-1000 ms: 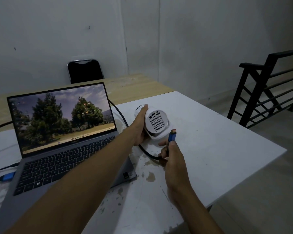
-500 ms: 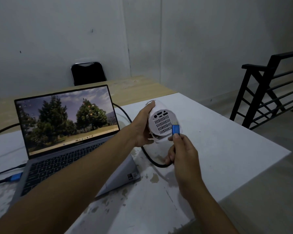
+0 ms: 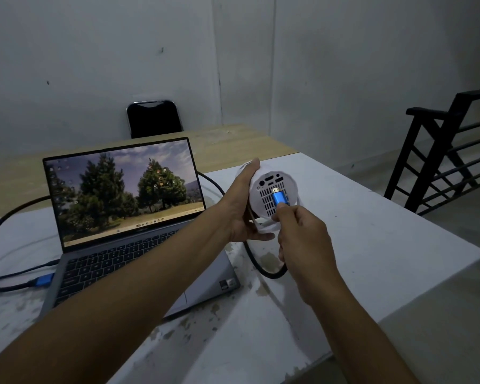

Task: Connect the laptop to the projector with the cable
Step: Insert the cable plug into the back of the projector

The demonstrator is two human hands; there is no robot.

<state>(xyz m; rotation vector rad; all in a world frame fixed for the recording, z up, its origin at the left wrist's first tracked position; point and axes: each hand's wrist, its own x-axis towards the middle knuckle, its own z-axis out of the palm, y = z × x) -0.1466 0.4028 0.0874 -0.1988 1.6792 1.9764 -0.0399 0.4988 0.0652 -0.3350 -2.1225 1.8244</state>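
**Cable plug held at the rear panel of the projector**

A white table [image 3: 372,245], its near surface stained and flaking, carries the equipment; a wooden table [image 3: 233,139] and a black chair [image 3: 154,119] stand behind it, and a black railing [image 3: 449,151] lies to the right. The laptop [image 3: 128,223] sits open at the left of the white table, its screen showing a desktop wallpaper of trees; the icons and a small sticker on the palm rest are too small to read. A blue plug [image 3: 43,280] of the black cable [image 3: 263,266] meets the laptop's left edge, and the cable loops behind the screen and round to the right hand. The left hand [image 3: 244,209] wraps the side of the white projector [image 3: 273,198] and holds it lifted, rear panel toward the camera; the panel shows a vent grille and several ports above it, with no legible lettering. The right hand [image 3: 302,234] pinches the free blue connector [image 3: 280,197] between fingertips, its metal tip against the panel just below the ports. Whether the tip has entered a port cannot be told.
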